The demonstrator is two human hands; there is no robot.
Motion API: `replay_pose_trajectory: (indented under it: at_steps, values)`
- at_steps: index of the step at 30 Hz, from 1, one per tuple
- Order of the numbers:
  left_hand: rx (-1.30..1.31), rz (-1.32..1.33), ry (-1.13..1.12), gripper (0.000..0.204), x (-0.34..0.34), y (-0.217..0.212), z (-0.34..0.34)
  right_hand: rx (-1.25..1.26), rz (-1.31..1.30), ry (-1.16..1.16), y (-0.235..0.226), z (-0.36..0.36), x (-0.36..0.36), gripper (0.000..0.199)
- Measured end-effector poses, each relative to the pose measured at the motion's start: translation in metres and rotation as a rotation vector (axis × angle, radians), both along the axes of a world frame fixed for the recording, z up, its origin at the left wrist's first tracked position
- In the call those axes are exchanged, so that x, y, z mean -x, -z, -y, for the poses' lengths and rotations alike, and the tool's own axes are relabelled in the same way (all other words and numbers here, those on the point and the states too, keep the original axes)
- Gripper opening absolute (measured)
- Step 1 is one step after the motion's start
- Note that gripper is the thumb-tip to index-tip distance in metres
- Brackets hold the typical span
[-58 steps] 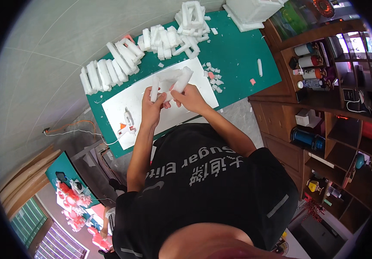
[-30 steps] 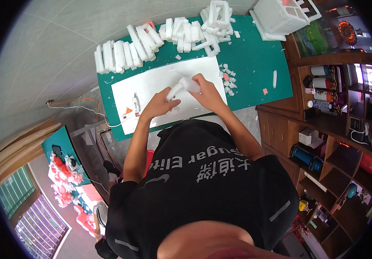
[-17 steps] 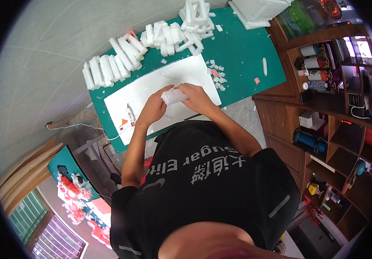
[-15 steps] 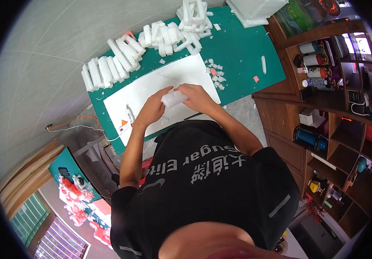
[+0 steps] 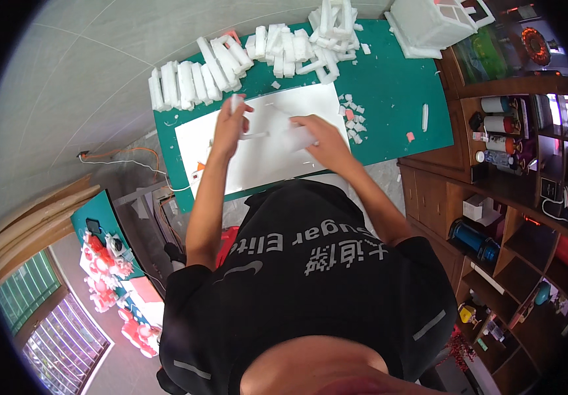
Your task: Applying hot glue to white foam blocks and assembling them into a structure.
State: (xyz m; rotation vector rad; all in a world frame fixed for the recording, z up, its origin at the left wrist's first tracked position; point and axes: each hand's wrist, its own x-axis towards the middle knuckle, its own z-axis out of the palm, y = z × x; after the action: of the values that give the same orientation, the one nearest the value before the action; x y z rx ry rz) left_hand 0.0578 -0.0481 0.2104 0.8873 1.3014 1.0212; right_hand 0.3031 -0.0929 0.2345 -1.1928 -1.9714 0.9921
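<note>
Over the white board [image 5: 198,141], my left hand [image 5: 229,128] is closed around a white foam piece [image 5: 236,101], whose end sticks up past the fingers. A thin white strip [image 5: 255,135] shows just beside that hand; whether it is held or lies on the board I cannot tell. My right hand [image 5: 325,141] grips a white foam block [image 5: 299,139], smeared by motion, by its right end. The two hands are apart. An orange-tipped item [image 5: 200,167] lies beside my left forearm, which hides the white tool seen earlier.
White foam bars [image 5: 185,85] line the table's far edge, with foam frames [image 5: 333,39] stacked beside them. Small foam cubes [image 5: 356,122] lie right of the board on the green table [image 5: 396,99]. A white foam box [image 5: 422,26] stands far right; wooden shelves [image 5: 455,125] rise beyond.
My hands have parted from the one white block they held together. The left has moved up and holds a foam piece; the right keeps the block. The whole view has shifted.
</note>
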Motion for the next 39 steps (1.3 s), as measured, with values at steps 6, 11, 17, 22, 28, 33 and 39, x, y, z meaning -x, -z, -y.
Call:
replay_pose_trajectory:
  at_steps: [6, 11, 17, 22, 28, 33, 39]
  values:
    - [0.096, 0.181, 0.103, 0.034, -0.031, 0.015, 0.020, -0.009, -0.055, 0.063, 0.001, 0.000, 0.040, 0.031]
    - [0.151, 0.265, 0.122, 0.035, -0.030, 0.012, 0.020, 0.143, -0.002, -0.122, 0.018, 0.006, 0.035, 0.025]
    - [0.154, 0.203, 0.049, 0.037, -0.034, 0.030, 0.022, 0.267, 0.020, -0.084, 0.011, 0.017, 0.047, 0.023]
    - [0.199, 0.062, -0.027, 0.036, -0.041, 0.032, 0.022, 0.187, 0.019, -0.041, 0.020, 0.028, 0.047, 0.030]
    - [0.201, 0.035, -0.030, 0.038, -0.039, 0.048, 0.021, -0.015, 0.125, -0.020, 0.031, 0.035, 0.050, 0.030]
    - [0.172, 0.055, -0.045, 0.028, -0.028, 0.062, 0.020, -0.008, 0.252, -0.119, 0.039, 0.024, 0.049, 0.040]
    - [0.215, -0.093, 0.134, 0.024, -0.040, 0.067, 0.011, -0.055, 0.268, -0.180, 0.048, 0.020, 0.030, 0.036]
